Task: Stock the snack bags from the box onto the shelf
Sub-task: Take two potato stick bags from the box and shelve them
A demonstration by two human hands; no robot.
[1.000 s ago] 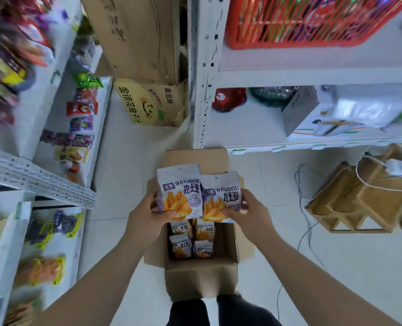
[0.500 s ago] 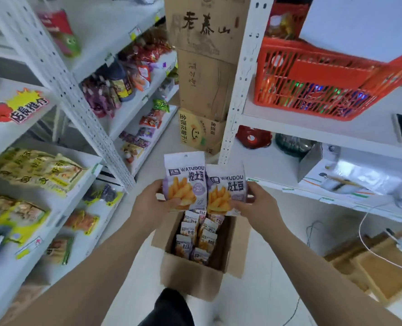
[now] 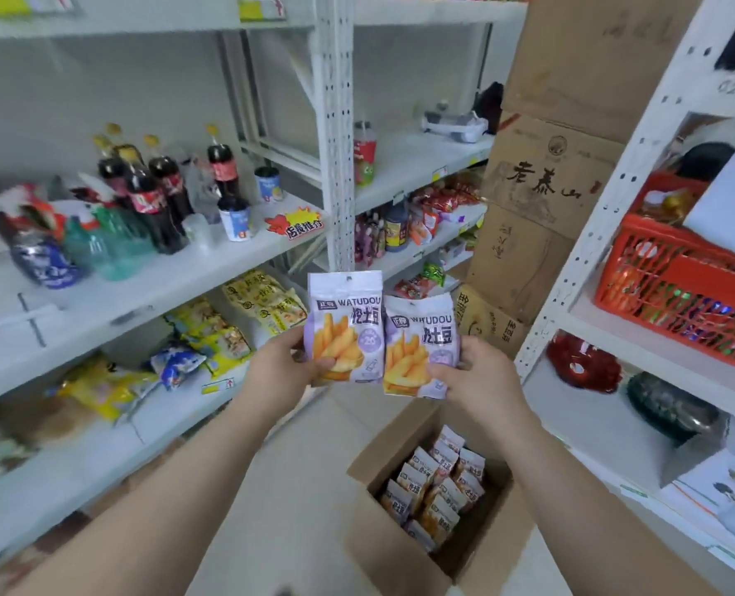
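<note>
I hold two purple-and-white WATUDOU snack bags upright side by side at chest height. My left hand (image 3: 282, 372) grips the left snack bag (image 3: 345, 320) by its lower edge. The right snack bag (image 3: 421, 337) is pinched at its bottom by my right hand (image 3: 477, 380). Below them, on the floor, the open cardboard box (image 3: 383, 548) holds several more of the same bags (image 3: 439, 483). The white shelf unit (image 3: 112, 303) stands on my left, its tiers at and below hand height.
The left shelves carry cola bottles (image 3: 159, 195), cups and yellow snack packs (image 3: 267, 303). Stacked brown cartons (image 3: 542, 200) stand at the aisle's end. A red basket (image 3: 675, 290) sits on the right-hand shelf unit, with dark bowls below it.
Both hands have risen with the two bags, away from the box. My view has tilted up and swung left, bringing the left shelves into sight.
</note>
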